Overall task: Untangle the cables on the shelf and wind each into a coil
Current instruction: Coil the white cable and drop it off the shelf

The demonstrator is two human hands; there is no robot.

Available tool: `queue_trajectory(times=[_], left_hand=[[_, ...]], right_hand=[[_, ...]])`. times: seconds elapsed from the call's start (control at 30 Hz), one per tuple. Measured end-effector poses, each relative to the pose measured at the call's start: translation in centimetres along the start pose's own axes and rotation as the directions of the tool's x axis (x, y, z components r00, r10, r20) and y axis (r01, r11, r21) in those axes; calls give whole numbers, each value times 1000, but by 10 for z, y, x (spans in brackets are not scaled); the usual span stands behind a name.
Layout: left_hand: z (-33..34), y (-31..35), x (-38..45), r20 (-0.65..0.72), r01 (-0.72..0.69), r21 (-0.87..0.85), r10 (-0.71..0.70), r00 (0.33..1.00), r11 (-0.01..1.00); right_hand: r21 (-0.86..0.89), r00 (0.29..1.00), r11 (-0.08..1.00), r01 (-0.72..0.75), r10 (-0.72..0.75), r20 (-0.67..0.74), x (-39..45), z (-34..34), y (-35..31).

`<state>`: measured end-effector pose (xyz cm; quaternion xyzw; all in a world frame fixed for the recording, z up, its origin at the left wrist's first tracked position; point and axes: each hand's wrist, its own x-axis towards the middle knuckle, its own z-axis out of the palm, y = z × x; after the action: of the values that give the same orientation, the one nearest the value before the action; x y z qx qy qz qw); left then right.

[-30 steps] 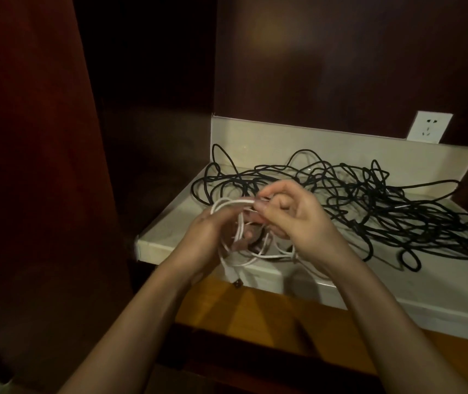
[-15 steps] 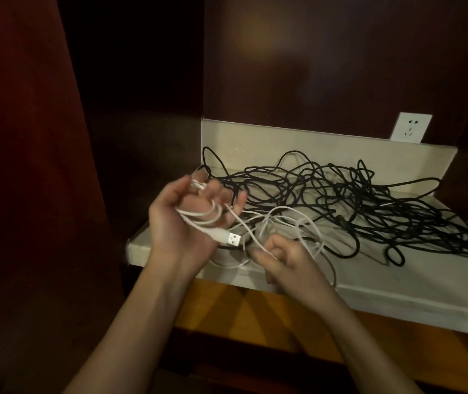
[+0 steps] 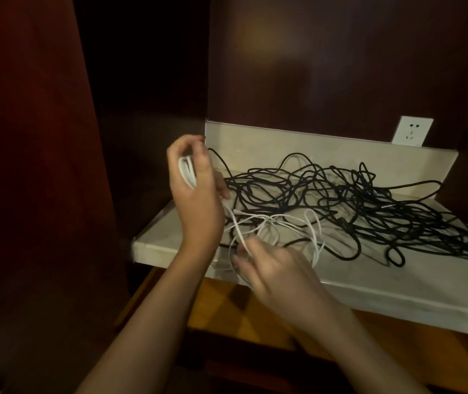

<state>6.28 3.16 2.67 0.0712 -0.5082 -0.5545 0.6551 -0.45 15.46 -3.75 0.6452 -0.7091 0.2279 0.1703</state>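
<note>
White cable (image 3: 258, 223) coils in left hand (image 3: 195, 189); right hand (image 3: 272, 265) pinches its slack.

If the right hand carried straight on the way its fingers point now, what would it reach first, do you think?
The right hand points up and left, already pinching the white cable. Going on, it would probably meet the left hand first, though depth is unclear.

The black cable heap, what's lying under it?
The pale shelf lies under the black cable, and a thin white strand shows through the heap near its right side. Loose white cable loops cross its left edge. Anything deeper is covered.
</note>
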Motion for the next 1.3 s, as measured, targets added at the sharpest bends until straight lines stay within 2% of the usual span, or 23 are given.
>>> queue_trajectory(times=[0.03, 0.13, 0.2, 0.27, 0.33, 0.37, 0.43, 0.5, 0.57, 0.6, 0.7, 0.77, 0.83, 0.87, 0.97, 1.07, 1.13, 1.23, 1.3], left_hand=[[1, 0, -3, 1, -22, 25, 22, 1000, 999], [4, 6, -4, -107, 102, -104, -113, 988, 989], [3, 6, -2, -125, 86, -41, -91, 988, 995], [-1, 0, -4, 53, -38, 169, 29, 998, 985], [-7, -7, -7, 321, -114, 348, -4, 947, 930], [-11, -9, -8, 440, -106, 410, -95, 893, 906], [-19, -8, -7, 602, -46, 498, -307, 737, 866], [-28, -1, -8, 681, 99, 515, -476, 556, 852], [-33, 6, -13, 744, 275, 457, -533, 404, 846], [-33, 11, -15, 775, 276, 450, -525, 352, 849], [-32, 21, -14, 826, 122, 501, -516, 229, 857], [-32, 20, -9, 817, 99, 536, -545, 190, 838], [-34, 17, -7, 775, 105, 593, -601, 195, 799], [-36, 13, -7, 744, 137, 619, -633, 214, 774], [-42, 7, -9, 679, 278, 635, -692, 245, 721], [-45, 9, -7, 711, 382, 581, -677, 191, 718], [-46, 10, -5, 738, 475, 505, -646, 196, 720], [-44, 12, -7, 762, 628, 313, -583, 282, 713], [-41, 12, -8, 752, 661, 193, -542, 375, 725]], right_hand=[[-20, 1000, 1000, 12, -12, 10, -1, 1, -4], [-73, 999, 996, 41, -41, -10, -1, 3, -7], [-88, 998, 995, 50, -52, -21, -1, 2, -8], [-59, 995, 993, 104, -105, 0, 0, -1, -10], [3, 984, 984, 176, -176, 3, 3, -8, -14], [32, 978, 978, 207, -206, -14, 7, -13, -15], [90, 968, 965, 246, -240, -72, 14, -24, -11], [153, 961, 953, 260, -241, -133, 21, -36, 0], [186, 958, 948, 258, -226, -174, 25, -45, 11], [213, 961, 947, 241, -202, -188, 26, -47, 14], [350, 978, 924, 155, -92, -189, 27, -50, 15], [467, 992, 881, 74, -16, -126, 29, -55, 13], [597, 998, 801, -57, 45, 35, 32, -66, 13], [609, 990, 784, -120, 45, 137, 33, -73, 16], [494, 923, 835, -244, 43, 382, 36, -90, 27], [421, 901, 863, -279, 83, 425, 38, -100, 41], [391, 915, 884, -257, 92, 394, 36, -101, 46], [427, 926, 879, -210, 38, 376, 30, -96, 44], [530, 915, 808, -257, 27, 402, 26, -92, 46]])
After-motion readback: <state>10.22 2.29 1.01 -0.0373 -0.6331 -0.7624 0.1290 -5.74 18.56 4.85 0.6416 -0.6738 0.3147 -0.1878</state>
